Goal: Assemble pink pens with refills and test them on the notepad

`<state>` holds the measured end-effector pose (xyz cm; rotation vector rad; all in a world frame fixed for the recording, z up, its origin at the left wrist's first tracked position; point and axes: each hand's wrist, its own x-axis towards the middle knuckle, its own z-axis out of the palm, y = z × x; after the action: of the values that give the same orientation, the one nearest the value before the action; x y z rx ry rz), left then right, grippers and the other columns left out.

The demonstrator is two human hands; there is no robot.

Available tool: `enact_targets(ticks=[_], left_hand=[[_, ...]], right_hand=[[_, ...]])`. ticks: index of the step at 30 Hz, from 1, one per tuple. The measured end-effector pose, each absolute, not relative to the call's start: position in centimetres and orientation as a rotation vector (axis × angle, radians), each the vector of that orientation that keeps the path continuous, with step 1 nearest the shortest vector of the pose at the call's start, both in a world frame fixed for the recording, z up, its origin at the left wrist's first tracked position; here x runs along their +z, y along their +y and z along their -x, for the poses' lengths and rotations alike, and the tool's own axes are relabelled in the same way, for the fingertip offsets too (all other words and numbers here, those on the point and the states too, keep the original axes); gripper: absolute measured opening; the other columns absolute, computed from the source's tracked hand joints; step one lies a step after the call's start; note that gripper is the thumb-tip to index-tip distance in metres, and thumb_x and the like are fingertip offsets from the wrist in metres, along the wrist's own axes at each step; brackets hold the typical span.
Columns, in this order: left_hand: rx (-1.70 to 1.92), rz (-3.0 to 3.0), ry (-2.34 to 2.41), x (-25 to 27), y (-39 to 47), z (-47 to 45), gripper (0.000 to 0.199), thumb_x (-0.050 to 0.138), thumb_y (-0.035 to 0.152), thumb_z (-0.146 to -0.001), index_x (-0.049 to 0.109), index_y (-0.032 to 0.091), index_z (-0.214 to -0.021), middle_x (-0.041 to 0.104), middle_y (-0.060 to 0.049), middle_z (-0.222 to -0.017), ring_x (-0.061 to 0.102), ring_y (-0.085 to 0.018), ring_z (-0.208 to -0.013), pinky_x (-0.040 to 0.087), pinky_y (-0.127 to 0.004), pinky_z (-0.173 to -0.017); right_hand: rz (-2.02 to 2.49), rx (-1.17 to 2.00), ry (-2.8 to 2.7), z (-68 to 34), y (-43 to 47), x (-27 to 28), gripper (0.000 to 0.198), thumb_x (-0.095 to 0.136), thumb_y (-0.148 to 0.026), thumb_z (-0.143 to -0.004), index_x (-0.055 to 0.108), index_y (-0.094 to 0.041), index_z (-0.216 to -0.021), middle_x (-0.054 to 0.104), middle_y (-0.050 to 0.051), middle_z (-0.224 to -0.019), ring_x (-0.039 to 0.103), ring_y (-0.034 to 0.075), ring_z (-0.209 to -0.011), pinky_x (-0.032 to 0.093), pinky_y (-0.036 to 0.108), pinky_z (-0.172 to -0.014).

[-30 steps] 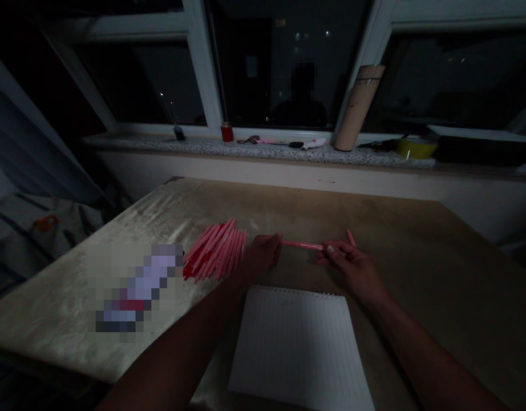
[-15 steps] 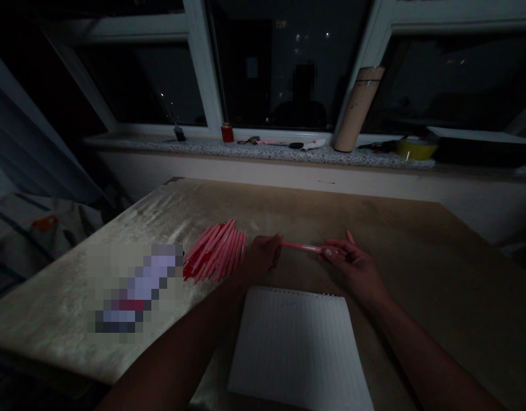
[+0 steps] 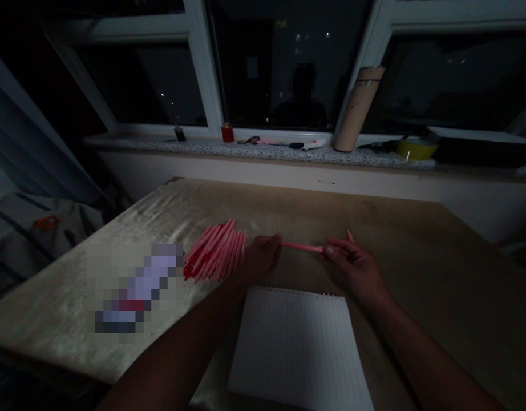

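Observation:
A slim pink pen (image 3: 303,247) is stretched level between my two hands, above the table. My left hand (image 3: 263,252) is closed round its left end. At the other end, the thumb and fingers of my right hand (image 3: 352,262) pinch it. Behind the right hand's fingers a pink tip (image 3: 350,236) sticks up; the rest of that piece is hidden. Left of my left hand lies a pile of pink pens (image 3: 220,251) with some red under and among them. A lined spiral notebook (image 3: 299,348) lies open between my forearms.
A blurred-out pale object (image 3: 143,285) lies on the table (image 3: 395,222) at left. Along the windowsill (image 3: 194,145) stand a small red jar (image 3: 227,133), a leaning tan tube (image 3: 359,108) and a yellow tape roll (image 3: 417,149). A grey curtain (image 3: 40,137) hangs at left.
The pen has turned about its length, so the pale label seen on it earlier no longer shows. Both hands stay in nearly the same place.

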<state>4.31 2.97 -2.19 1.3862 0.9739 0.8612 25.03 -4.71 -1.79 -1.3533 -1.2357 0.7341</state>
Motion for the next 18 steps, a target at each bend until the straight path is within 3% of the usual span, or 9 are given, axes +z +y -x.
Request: enact_targets(ticks=[4, 12, 15, 18], left_hand=[[0.856, -1.366, 0.974, -2.1, 3.0, -4.3, 0.046, 0.044, 0.054, -0.079, 0.04, 0.018, -0.051, 0.032, 0.007, -0.04, 0.033, -0.006, -0.033, 0.025, -0.02, -0.036], [0.849, -1.312, 0.993, -2.0, 3.0, -4.3, 0.044, 0.046, 0.052, -0.078, 0.039, 0.018, -0.051, 0.032, 0.007, -0.04, 0.033, -0.006, -0.032, 0.024, -0.02, -0.035], [0.854, -1.328, 0.987, -2.0, 3.0, -4.3, 0.045, 0.046, 0.052, -0.078, 0.038, 0.018, -0.05, 0.031, 0.007, -0.039, 0.033, -0.006, -0.032, 0.024, -0.019, -0.035], [0.849, -1.323, 0.983, -1.9, 3.0, -4.3, 0.045, 0.046, 0.051, -0.078, 0.039, 0.018, -0.049, 0.032, 0.007, -0.039, 0.032, -0.006, -0.032, 0.024, -0.02, -0.035]], right_hand=[[1.361, 0.825, -1.208, -24.8, -4.7, -1.3, 0.022, 0.059, -0.042, -0.078, 0.067, -0.022, -0.078, 0.072, 0.001, -0.064, 0.068, 0.02, -0.061, -0.001, 0.047, -0.11], [1.32, 0.66, -1.302, -25.4, -4.6, -2.4, 0.019, 0.072, -0.033, -0.067, 0.068, -0.025, -0.084, 0.073, -0.001, -0.074, 0.068, 0.02, -0.076, -0.002, 0.044, -0.111], [1.321, 0.781, -1.223, -25.3, -4.6, -2.2, 0.024, 0.068, -0.039, -0.071, 0.067, -0.024, -0.09, 0.073, 0.001, -0.072, 0.068, 0.021, -0.076, 0.006, 0.048, -0.11], [1.352, 0.885, -1.165, -25.1, -4.6, -1.9, 0.024, 0.059, -0.044, -0.078, 0.068, -0.022, -0.083, 0.073, 0.003, -0.069, 0.068, 0.021, -0.065, 0.01, 0.052, -0.108]])
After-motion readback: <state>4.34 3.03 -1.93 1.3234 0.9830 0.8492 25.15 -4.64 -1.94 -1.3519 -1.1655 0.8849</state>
